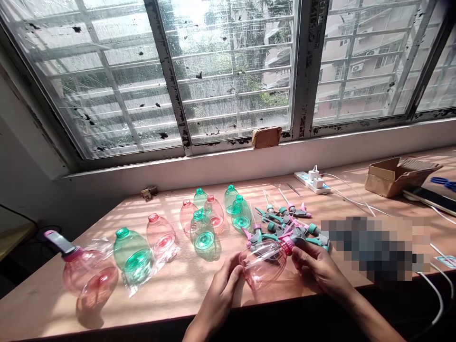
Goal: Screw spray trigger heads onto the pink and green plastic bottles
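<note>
A clear pink spray bottle (264, 266) lies tilted on its side between my hands, above the table's front edge. My left hand (224, 285) is closed around its rounded base. At its neck, my right hand (315, 266) grips the pink collar and grey spray head (296, 237) with thumb and fingers. The collar sits on the bottle's mouth; how tightly it is screwed cannot be seen. Just behind the bottle is a pile of loose trigger spray heads (274, 229) in pink, grey and teal, some with thin tubes showing.
Several open green (204, 237) and pink bottles (161, 232) stand to the left, some on clear plastic wrap. A pink bottle with a spray head (89, 270) stands far left. Behind are a power strip (312, 183) and cardboard box (386, 178). A blurred patch (377, 247) lies right.
</note>
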The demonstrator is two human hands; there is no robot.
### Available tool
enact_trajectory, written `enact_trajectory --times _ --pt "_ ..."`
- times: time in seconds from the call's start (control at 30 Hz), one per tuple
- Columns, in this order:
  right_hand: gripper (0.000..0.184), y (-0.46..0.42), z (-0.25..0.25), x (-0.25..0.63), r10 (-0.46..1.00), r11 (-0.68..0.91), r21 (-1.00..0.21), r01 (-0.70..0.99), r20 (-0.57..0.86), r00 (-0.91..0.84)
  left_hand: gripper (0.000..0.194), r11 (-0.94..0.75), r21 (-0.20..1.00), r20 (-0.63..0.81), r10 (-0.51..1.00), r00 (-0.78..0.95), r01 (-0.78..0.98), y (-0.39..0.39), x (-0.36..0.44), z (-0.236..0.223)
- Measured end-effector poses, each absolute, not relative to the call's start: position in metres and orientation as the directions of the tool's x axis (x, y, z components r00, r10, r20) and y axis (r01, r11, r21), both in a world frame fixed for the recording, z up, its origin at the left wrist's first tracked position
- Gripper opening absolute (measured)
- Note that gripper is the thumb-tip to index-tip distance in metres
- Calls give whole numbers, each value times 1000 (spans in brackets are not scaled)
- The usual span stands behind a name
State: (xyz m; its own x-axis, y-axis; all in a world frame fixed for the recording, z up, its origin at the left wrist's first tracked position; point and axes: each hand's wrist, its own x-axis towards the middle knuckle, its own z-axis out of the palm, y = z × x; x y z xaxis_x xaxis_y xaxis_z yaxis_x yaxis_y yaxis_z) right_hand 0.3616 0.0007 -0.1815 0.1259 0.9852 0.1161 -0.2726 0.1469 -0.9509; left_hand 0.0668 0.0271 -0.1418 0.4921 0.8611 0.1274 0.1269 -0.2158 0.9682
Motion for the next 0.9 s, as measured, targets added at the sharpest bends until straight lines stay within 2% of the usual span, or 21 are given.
enact_trajectory --times 0.13,0.27,0.37,0.47,0.67,0.8,0.9 --pt "38 1 -184 362 983 147 -950 -275 108 151 60 -205 977 143 848 510 66 27 65 -147" --pt "39 2 -186 363 983 146 -958 -246 113 146 52 -386 918 323 856 403 86 27 61 -154" --pt "41 1 -184 362 983 134 -960 -245 98 154 50 -425 904 363 820 442 46 30 59 -155" --pt "44 1 -181 361 986 109 -962 -250 74 147 45 -381 924 324 822 468 31 32 59 -152" --pt "44 2 -180 361 976 184 -974 -130 166 139 68 -179 978 119 899 420 105 30 64 -146" --pt "43 -1 -179 362 987 136 -980 -143 122 104 63 -202 964 118 907 404 173 29 63 -146" --pt "41 -4 -180 361 987 153 -980 -125 145 73 62 -191 975 130 904 407 111 31 63 -148"
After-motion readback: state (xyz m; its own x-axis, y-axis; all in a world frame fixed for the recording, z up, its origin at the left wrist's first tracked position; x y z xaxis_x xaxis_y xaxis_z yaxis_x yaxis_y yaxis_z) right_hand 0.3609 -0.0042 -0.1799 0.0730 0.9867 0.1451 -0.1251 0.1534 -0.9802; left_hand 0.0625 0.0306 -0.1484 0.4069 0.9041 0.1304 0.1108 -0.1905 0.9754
